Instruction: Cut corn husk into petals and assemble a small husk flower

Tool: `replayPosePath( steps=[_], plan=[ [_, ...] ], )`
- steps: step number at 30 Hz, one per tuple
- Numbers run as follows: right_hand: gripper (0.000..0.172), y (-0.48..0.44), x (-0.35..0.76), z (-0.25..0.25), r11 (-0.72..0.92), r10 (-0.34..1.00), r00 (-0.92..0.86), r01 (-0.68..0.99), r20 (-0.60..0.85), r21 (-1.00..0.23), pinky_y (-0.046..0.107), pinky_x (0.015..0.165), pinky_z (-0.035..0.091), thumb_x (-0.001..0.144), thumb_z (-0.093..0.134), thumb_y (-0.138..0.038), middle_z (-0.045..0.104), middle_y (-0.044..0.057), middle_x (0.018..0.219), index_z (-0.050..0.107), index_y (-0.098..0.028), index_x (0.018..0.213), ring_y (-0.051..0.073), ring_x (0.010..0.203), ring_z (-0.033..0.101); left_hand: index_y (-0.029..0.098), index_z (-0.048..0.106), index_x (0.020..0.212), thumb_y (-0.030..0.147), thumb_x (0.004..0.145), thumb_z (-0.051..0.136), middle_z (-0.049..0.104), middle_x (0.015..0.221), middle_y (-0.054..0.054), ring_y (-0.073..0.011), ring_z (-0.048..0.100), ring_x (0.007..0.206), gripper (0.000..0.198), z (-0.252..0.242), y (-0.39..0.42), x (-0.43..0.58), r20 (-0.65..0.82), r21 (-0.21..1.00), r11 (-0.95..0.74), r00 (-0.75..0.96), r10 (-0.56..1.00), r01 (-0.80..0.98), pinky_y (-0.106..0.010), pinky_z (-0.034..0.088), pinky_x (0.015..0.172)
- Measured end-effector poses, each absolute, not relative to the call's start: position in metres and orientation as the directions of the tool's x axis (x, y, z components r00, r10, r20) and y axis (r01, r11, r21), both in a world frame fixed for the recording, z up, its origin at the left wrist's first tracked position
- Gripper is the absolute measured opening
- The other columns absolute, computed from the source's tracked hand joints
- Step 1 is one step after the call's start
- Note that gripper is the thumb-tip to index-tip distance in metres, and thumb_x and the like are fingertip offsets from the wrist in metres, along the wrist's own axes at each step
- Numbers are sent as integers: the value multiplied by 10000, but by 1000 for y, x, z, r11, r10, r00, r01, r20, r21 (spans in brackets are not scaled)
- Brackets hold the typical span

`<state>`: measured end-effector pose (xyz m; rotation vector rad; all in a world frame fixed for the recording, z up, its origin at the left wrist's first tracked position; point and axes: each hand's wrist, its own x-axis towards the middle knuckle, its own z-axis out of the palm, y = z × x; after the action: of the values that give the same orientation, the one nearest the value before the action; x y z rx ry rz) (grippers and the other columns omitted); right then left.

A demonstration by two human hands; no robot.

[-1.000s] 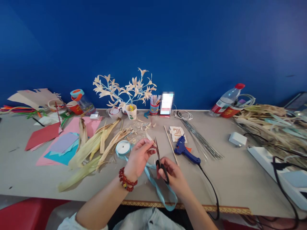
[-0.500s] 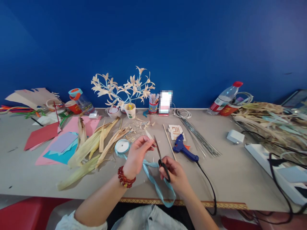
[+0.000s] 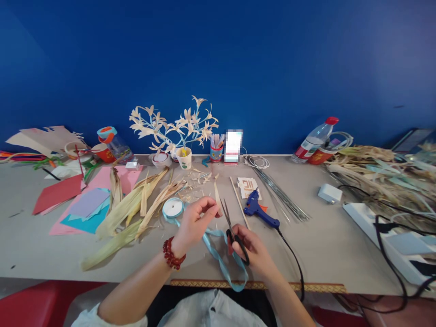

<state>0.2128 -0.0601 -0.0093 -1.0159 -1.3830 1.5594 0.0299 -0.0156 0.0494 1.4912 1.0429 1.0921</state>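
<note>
— Head view: what are the hands doing?
— The left hand (image 3: 194, 223) pinches a pale strip (image 3: 216, 191) between thumb and fingertips, and the strip stands upright above them. The right hand (image 3: 255, 250) is closed through the black loops of the scissors (image 3: 232, 229).
— Where do the blades point?
— Up and away from the person, with the tip just beside the strip. I cannot tell whether they touch.
— What is around them?
— A blue ribbon (image 3: 218, 255) lies on the bench (image 3: 323, 247) under both hands and runs from a spool (image 3: 173, 208). Husks (image 3: 136, 209) lie to the left and a glue gun (image 3: 260, 213) is near on the right.
</note>
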Motion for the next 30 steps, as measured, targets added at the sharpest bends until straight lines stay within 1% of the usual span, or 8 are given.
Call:
replayPosePath(
  steps=[3, 8, 14, 25, 30],
  plan=[
    [506, -62, 213, -8, -117, 918, -389, -89, -74, -989, 234, 547, 310, 725, 667, -654, 522, -17, 667, 451, -200, 778, 116, 598, 432, 165, 597, 777, 280, 909, 517, 622, 746, -17, -139, 580, 738, 192, 49, -16, 30, 146, 971, -191, 277, 950, 144, -245, 441, 706],
    [519, -62, 210, -5, -133, 921, -379, -75, -95, -988, 222, 511, 278, 694, 695, -652, 485, -38, 633, 449, -199, 754, 101, 560, 396, 162, 585, 764, 257, 907, 504, 620, 736, -19, -141, 576, 728, 190, 49, -17, 29, 148, 970, -200, 323, 935, 135, -245, 434, 693],
    [530, -62, 206, -2, -178, 921, -365, -78, -138, -981, 220, 503, 296, 668, 705, -662, 489, -41, 602, 451, -199, 719, 100, 540, 413, 163, 586, 768, 235, 900, 503, 630, 744, -19, -142, 580, 731, 171, 49, -18, 27, 148, 971, -200, 326, 934, 132, -245, 430, 693],
    [477, -62, 204, -5, -175, 931, -333, -56, -147, -983, 217, 482, 288, 713, 699, -605, 487, -50, 570, 443, -203, 703, 91, 509, 402, 163, 593, 760, 259, 898, 512, 625, 737, -24, -147, 578, 723, 187, 47, -16, 27, 139, 976, -184, 316, 939, 118, -248, 431, 682],
    [487, -62, 205, -3, -188, 935, -314, -41, -166, -981, 211, 467, 285, 696, 710, -606, 491, -53, 545, 435, -204, 688, 85, 488, 401, 163, 585, 756, 266, 901, 510, 620, 736, -25, -147, 573, 725, 193, 47, -16, 27, 125, 980, -168, 325, 937, 107, -252, 429, 688]
  ],
)
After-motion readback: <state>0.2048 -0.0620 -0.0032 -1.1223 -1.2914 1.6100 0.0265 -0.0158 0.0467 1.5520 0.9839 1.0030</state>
